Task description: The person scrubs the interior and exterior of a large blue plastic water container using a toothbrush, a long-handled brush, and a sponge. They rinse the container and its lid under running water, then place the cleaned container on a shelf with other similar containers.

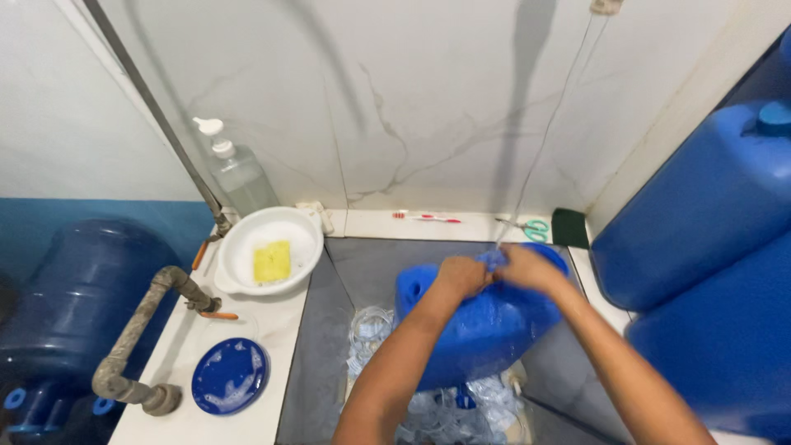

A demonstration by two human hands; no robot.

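White marbled wall tiles back a dark, sunken sink basin [362, 272], with a pale counter [280, 330] running along its left side

Head view, looking down:

- Blue plastic jug [478, 325] lies tipped on its side in the basin, resting over a heap of clear plastic pieces [445, 408]. Long axis runs roughly lower left to upper right; the round opening or handle hole shows at the left end [416, 284], the upper end points toward the back right corner under a thin stream of water [535, 165]
- Both hands meet on top of the jug's upper edge. Left hand [463, 276] is curled closed, knuckles up, gripping something small and blue, a cap or a cloth, too blurred to tell. Right hand [527, 268] is closed too, fingers wrapped over the same spot; what it grips is not clear
- The jug lies directly beneath and ahead of both hands, touching them. Neither is plainly nearer; left forearm crosses the jug body, right forearm comes in from the lower right

Around:

- White bowl [272, 251] on the counter, yellow sponge [272, 262] inside
- Clear pump bottle [239, 173] behind the bowl, against the wall
- Blue plate [231, 375] near the counter's front, beside a grey pipe [140, 330]
- Toothbrush [427, 217], scissors [527, 227] and a dark green pad [568, 228] on the back ledge
- Large blue containers [709, 214] stacked at right; a dark water bottle [74, 288] at left
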